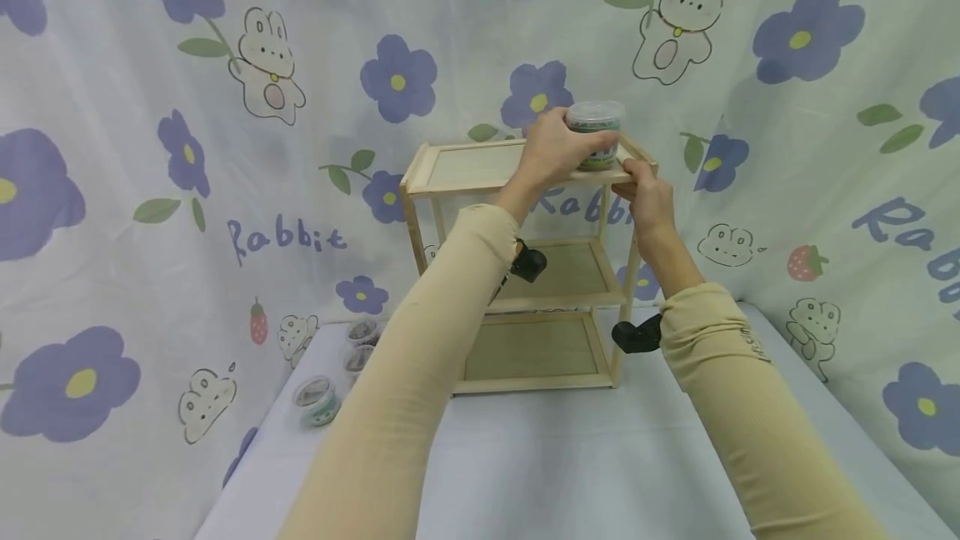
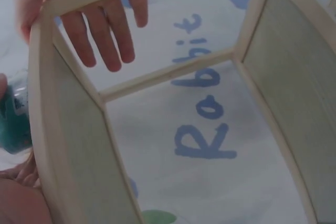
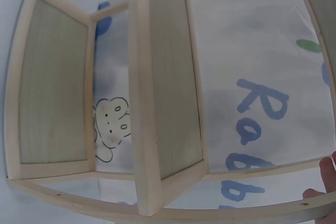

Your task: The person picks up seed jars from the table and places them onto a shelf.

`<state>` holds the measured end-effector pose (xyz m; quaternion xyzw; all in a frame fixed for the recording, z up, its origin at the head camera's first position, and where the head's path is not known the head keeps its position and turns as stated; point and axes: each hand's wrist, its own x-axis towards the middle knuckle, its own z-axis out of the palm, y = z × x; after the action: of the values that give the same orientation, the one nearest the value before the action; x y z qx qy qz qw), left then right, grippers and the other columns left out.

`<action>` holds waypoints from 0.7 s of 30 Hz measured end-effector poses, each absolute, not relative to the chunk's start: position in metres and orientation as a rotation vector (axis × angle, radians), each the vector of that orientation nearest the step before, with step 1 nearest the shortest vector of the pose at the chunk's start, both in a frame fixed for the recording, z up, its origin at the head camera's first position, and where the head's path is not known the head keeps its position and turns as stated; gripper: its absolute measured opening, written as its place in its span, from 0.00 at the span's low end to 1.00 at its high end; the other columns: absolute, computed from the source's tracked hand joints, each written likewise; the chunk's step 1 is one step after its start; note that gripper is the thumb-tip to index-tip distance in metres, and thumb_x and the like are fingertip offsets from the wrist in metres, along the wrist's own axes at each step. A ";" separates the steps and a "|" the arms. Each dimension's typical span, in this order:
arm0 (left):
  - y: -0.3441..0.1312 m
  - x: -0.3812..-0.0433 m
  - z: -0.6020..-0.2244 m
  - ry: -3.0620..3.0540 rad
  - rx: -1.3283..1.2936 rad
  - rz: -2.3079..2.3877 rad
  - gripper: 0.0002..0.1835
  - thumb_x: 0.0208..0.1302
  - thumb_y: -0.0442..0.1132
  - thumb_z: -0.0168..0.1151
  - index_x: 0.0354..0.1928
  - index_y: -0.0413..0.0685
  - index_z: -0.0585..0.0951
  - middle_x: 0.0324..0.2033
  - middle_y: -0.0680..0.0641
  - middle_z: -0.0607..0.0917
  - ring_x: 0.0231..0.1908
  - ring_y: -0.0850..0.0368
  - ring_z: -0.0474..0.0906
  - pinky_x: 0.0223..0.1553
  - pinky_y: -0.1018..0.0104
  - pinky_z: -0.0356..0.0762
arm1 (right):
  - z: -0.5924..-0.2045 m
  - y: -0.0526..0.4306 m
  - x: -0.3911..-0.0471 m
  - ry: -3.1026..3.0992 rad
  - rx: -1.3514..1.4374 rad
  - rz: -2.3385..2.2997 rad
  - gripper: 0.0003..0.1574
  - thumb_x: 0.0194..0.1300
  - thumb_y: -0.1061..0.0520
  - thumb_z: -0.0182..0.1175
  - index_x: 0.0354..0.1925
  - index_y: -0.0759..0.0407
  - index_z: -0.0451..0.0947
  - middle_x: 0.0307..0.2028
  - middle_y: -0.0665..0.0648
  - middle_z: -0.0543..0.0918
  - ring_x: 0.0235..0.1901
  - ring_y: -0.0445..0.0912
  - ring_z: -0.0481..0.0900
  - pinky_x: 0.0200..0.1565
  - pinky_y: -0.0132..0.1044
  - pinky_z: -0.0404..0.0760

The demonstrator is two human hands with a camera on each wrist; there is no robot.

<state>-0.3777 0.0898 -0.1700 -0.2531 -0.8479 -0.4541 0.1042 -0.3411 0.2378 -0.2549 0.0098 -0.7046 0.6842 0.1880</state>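
My left hand (image 1: 555,148) holds a clear plastic tub (image 1: 596,117) with a translucent lid and a printed label, at the right end of the top tier of a wooden three-tier shelf (image 1: 517,304). Greenish contents show through this tub (image 2: 16,116) in the left wrist view. The right hand (image 1: 651,202) grips the top right corner of the shelf. Its fingers (image 2: 107,38) extend past the upright in the left wrist view. Only fingertips of the right hand (image 3: 325,184) show at the lower right edge of the right wrist view.
Several similar tubs, such as the nearest tub (image 1: 317,401), stand on the white table (image 1: 540,465) left of the shelf. A curtain (image 1: 300,173) printed with rabbits and flowers hangs behind. The left forearm partly hides the shelf's left side.
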 end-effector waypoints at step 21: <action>0.088 -0.370 -0.170 -2.583 -0.725 -1.288 0.51 0.58 0.60 0.68 0.77 0.50 0.54 0.67 0.47 0.71 0.60 0.55 0.73 0.55 0.65 0.75 | -0.254 0.234 -0.343 -1.854 -0.015 2.048 0.23 0.72 0.39 0.46 0.33 0.50 0.78 0.31 0.42 0.83 0.35 0.43 0.81 0.56 0.49 0.69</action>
<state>-0.3699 0.0879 -0.1701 -0.2427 -0.8650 -0.4313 0.0827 -0.3429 0.2339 -0.2539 -0.0054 -0.6591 0.7281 0.1885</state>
